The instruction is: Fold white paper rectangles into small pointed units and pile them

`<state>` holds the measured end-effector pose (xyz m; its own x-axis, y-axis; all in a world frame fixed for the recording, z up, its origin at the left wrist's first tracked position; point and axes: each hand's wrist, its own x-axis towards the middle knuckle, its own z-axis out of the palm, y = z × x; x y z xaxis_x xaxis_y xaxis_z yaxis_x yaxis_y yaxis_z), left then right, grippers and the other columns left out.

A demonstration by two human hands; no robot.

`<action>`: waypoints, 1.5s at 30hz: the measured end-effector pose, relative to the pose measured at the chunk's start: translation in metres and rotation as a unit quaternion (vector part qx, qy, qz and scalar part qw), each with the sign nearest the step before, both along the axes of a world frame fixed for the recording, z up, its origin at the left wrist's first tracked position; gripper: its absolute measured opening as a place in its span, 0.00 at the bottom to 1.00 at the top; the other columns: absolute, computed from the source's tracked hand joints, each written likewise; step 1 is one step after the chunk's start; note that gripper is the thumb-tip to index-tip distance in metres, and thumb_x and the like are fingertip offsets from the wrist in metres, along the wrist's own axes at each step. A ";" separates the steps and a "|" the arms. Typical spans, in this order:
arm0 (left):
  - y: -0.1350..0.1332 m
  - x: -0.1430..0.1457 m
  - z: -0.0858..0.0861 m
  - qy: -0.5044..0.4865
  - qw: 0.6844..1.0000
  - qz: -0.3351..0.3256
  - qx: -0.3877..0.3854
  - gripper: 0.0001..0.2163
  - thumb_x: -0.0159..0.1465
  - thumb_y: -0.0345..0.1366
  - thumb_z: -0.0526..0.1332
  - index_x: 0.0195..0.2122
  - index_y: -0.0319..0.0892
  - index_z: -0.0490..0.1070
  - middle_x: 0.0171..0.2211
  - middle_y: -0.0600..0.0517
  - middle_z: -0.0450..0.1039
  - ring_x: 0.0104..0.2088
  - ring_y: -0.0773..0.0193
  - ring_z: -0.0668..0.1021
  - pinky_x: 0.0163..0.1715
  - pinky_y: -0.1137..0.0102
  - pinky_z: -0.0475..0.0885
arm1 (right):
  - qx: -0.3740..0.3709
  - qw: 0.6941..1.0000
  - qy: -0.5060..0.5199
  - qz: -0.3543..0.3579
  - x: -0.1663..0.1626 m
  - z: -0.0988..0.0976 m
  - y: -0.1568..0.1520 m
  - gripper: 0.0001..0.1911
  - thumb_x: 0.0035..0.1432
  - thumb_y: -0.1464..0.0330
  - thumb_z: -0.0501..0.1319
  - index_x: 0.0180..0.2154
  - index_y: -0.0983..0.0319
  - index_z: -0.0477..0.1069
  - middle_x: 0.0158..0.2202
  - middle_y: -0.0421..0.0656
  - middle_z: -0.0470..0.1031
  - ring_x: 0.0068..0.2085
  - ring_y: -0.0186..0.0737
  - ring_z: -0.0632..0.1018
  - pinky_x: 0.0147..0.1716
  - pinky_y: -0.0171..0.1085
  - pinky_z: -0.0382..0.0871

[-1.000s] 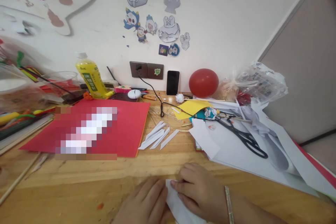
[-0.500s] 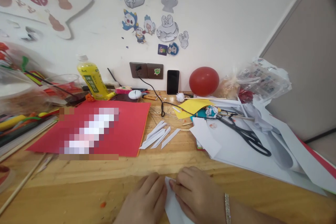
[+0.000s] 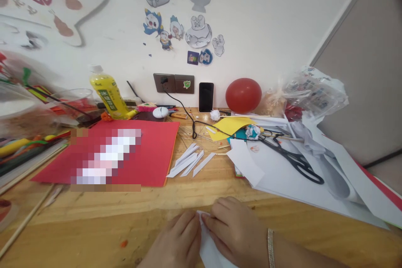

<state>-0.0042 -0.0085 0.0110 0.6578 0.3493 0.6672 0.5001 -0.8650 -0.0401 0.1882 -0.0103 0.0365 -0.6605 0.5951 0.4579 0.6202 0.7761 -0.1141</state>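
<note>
Since the earlier frames, both hands have barely shifted; the view has tipped slightly, so the wall stickers sit a little higher in the picture, and the fingertips press closer together over the paper.

At the bottom edge of the view, a left hand (image 3: 176, 245) and a right hand (image 3: 237, 232) rest on a wooden table (image 3: 94, 222), meeting over a small white sheet of paper (image 3: 210, 251). The fingers of both hands lie flat and close together, pinning the paper down along a fold rather than curling around it. Only a narrow wedge of the sheet shows between them; the rest is hidden under the hands or cut off by the frame. A silver bracelet (image 3: 270, 247) circles the right wrist.

Further back lie four folded white paper strips (image 3: 188, 161), a large red sheet (image 3: 125, 150), black scissors (image 3: 293, 159) on a heap of white sheets, a red balloon (image 3: 243, 95), a phone (image 3: 206, 97) leaning on the wall, and a yellow drink bottle (image 3: 108, 94).

The likely risk is a crooked crease: if one hand slides while the other presses, the edges could drift out of line, and the thin paper could wrinkle or tear at the fold.
</note>
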 end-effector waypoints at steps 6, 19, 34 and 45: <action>0.000 -0.007 0.024 0.070 0.994 -0.037 -0.080 0.18 0.71 0.24 0.42 0.38 0.34 0.72 0.32 0.45 0.72 0.34 0.58 0.73 0.37 0.67 0.73 | 0.015 1.000 -0.007 0.010 0.001 0.001 0.001 0.11 0.65 0.75 0.51 0.34 0.65 0.71 0.25 0.42 0.69 0.27 0.38 0.65 0.25 0.37 0.52; 0.006 -0.021 0.003 0.022 0.999 0.007 0.023 0.13 0.72 0.30 0.48 0.41 0.39 0.73 0.45 0.45 0.74 0.53 0.54 0.71 0.51 0.63 0.69 | 0.085 0.994 -0.051 0.033 0.002 -0.007 0.002 0.12 0.66 0.76 0.53 0.30 0.64 0.69 0.23 0.40 0.67 0.25 0.37 0.65 0.23 0.38 0.50; 0.009 -0.031 0.005 0.231 0.969 0.030 -0.079 0.30 0.62 0.42 0.59 0.64 0.36 0.57 0.66 0.40 0.54 0.64 0.48 0.59 0.58 0.56 0.61 | -0.098 0.983 0.084 0.129 0.028 0.013 0.009 0.17 0.59 0.80 0.54 0.47 0.59 0.68 0.36 0.43 0.74 0.35 0.36 0.72 0.34 0.35 0.63; -0.012 -0.016 0.030 0.172 0.983 -0.061 0.006 0.09 0.70 0.32 0.56 0.46 0.41 0.75 0.46 0.55 0.78 0.49 0.63 0.74 0.56 0.69 0.61 | -0.110 0.984 0.048 0.133 0.031 0.009 0.013 0.05 0.60 0.75 0.62 0.33 0.60 0.74 0.32 0.39 0.73 0.34 0.35 0.71 0.35 0.35 0.62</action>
